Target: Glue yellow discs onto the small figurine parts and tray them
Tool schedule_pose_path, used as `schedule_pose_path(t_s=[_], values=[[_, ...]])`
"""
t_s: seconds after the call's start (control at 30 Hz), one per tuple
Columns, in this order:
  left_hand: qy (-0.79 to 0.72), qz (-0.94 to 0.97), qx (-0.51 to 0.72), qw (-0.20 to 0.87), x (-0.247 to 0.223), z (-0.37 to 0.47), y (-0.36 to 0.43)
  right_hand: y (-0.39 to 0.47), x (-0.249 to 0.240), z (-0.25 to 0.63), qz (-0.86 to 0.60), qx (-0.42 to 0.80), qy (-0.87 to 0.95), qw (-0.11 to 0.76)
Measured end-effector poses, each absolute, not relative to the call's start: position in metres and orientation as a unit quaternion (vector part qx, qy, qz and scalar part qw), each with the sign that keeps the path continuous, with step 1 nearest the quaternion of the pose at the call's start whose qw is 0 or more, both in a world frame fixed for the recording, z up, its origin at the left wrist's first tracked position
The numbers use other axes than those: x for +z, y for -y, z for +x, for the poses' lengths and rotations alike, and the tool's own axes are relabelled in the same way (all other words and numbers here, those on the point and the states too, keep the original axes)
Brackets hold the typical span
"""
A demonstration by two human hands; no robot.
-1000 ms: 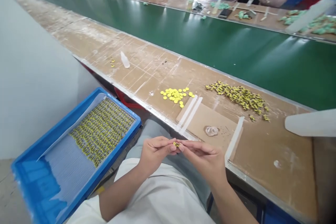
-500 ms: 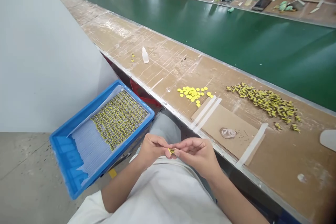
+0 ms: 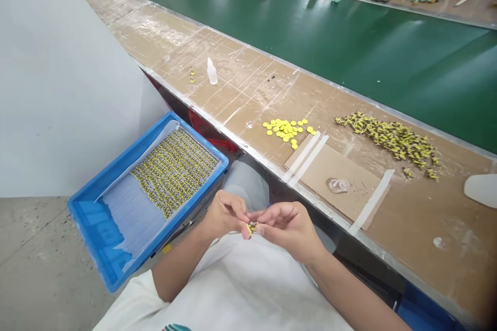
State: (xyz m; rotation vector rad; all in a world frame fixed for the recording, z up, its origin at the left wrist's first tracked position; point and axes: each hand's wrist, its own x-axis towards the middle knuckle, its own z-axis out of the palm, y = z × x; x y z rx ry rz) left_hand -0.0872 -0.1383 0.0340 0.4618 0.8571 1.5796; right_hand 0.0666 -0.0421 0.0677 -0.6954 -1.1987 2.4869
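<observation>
In front of my lap, my left hand (image 3: pixel 227 213) pinches a small yellow disc (image 3: pixel 249 230) between thumb and finger, its edge turned toward me. My right hand (image 3: pixel 289 228) is closed on a tiny black-and-yellow figure (image 3: pixel 253 227), held against the disc or very close to it; fingers partly cover both. On the bench lie loose yellow discs (image 3: pixel 286 129) and a heap of black-and-yellow figures (image 3: pixel 392 139). To the left, a blue tray (image 3: pixel 91 238) holds rows of finished-looking yellow-and-black pieces (image 3: pixel 176 170) on a pale ribbed liner.
A white dropper bottle (image 3: pixel 212 72) stands on the bench beside a few small pieces (image 3: pixel 192 75). Taped cardboard (image 3: pixel 330 165) bears a dried glue-like blob (image 3: pixel 338 185). Beyond runs a green conveyor belt (image 3: pixel 310 36). A white panel (image 3: pixel 70 88) rises at the left.
My head view has shifted slightly, so the bench appears higher. Both hands keep their pinch; the yellow disc is now tilted more edge-on and shows more clearly.
</observation>
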Motion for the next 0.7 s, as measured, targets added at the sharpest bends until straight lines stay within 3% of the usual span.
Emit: schedule_pose_path(t_s=[0.7], values=[[-0.386,0.196,0.693,0.577,0.041,-0.083,0.143,0.046,0.066,0.069,-0.254,0.850,0.431,0.162]])
